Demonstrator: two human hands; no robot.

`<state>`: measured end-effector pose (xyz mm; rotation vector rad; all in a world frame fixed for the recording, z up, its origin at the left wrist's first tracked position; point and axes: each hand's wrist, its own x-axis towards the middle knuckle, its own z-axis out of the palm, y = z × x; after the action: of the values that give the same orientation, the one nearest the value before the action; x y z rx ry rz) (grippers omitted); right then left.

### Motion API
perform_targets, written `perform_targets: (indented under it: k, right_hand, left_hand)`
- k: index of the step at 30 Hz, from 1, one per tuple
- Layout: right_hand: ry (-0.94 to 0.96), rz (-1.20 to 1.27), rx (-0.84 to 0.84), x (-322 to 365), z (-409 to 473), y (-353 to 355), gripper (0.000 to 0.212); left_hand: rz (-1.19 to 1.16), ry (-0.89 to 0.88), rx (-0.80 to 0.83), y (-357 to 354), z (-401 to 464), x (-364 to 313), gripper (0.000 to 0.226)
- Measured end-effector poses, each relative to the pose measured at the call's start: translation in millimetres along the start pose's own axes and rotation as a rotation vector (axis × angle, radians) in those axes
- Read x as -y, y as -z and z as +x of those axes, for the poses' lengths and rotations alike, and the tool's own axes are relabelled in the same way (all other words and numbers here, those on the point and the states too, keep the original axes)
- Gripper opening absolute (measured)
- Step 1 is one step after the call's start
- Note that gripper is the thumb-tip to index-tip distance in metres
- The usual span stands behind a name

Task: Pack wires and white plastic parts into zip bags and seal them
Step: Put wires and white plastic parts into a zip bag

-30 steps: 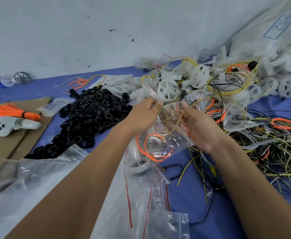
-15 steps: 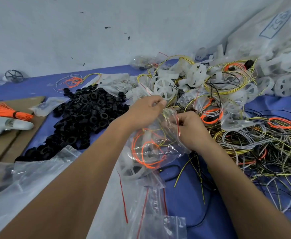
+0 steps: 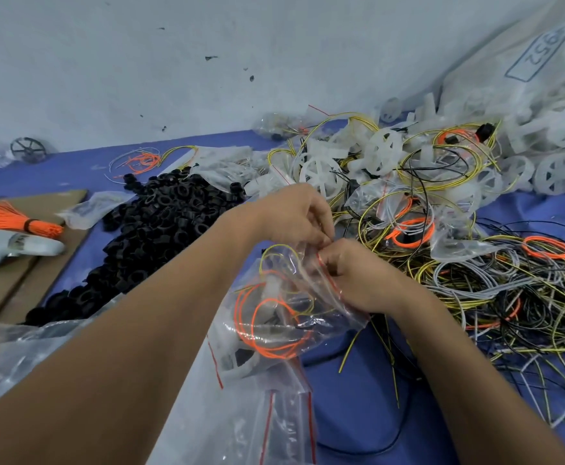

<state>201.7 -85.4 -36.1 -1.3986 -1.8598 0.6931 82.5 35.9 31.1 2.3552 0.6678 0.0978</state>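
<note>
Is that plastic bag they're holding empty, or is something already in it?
Filled: orange wire and a white plastic part show through the zip bag, held by both hands.

Two bare arms, no sleeves showing. Left hand and right hand bare, short nails, fingers plain.

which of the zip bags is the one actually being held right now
The filled zip bag with orange wire inside: both the left hand and right hand pinch its red-striped top. The empty bags below lie flat and untouched.
</note>
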Motion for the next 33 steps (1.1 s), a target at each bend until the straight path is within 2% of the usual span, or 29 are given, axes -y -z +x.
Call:
perform_targets:
  k: [1, 3, 5, 7, 9, 13, 15, 19, 21, 23, 26, 28, 30, 33]
  right_hand:
    - [0.039, -0.083, 0.014, 5, 2, -3, 0.044]
    - [0.101, -0.177, 0.047, 13, 6, -8, 0.045]
    - [0.155, -0.108, 0.053, 19, 9, -14, 0.044]
    - [0.156, 0.095, 0.081, 22, 9, -22, 0.027]
    - [0.125, 0.198, 0.106, 24, 10, -30, 0.011]
    - [0.032, 0.110, -0.049, 15, 13, -36, 0.035]
    - [-0.057, 0.196, -0.151, 13, 12, -29, 0.031]
    - [-0.184, 0.453, -0.323, 12, 9, -11, 0.039]
    - [-0.193, 0.377, -0.277, 12, 5, 0, 0.046]
    - [-0.237, 0.247, -0.119, 9, -2, 11, 0.041]
    - [-0.295, 0.222, 0.184, 5, -12, 24, 0.024]
    - [-0.309, 0.226, 0.272, 2, -16, 28, 0.009]
    - [-0.308, 0.238, 0.264, 0, -16, 29, 0.003]
    - [-0.296, 0.308, 0.100, 0, -13, 24, 0.006]
  left_hand:
    - [0.019, -0.023, 0.007, 3, 0, -5, 0.010]
    - [0.014, -0.065, -0.001, 6, 0, -14, 0.010]
    - [0.004, -0.092, -0.037, 8, -1, -17, 0.013]
    - [-0.029, -0.100, -0.107, 7, -2, -14, 0.015]
    - [-0.087, -0.101, -0.176, 4, -5, -7, 0.016]
    - [-0.224, -0.053, -0.263, -5, -13, 15, 0.013]
    - [-0.317, -0.018, -0.303, -5, -18, 26, 0.007]
    - [-0.425, 0.015, -0.170, 2, -30, 34, 0.032]
    - [-0.409, 0.031, -0.113, 4, -33, 31, 0.054]
    - [-0.347, 0.030, -0.095, 5, -32, 26, 0.067]
    - [-0.219, 0.004, -0.006, 7, -30, 14, 0.071]
    - [-0.116, -0.026, 0.052, 5, -26, 4, 0.070]
    - [-0.015, -0.042, 0.106, 3, -22, -3, 0.066]
    - [0.096, 0.015, 0.146, -1, -17, -8, 0.055]
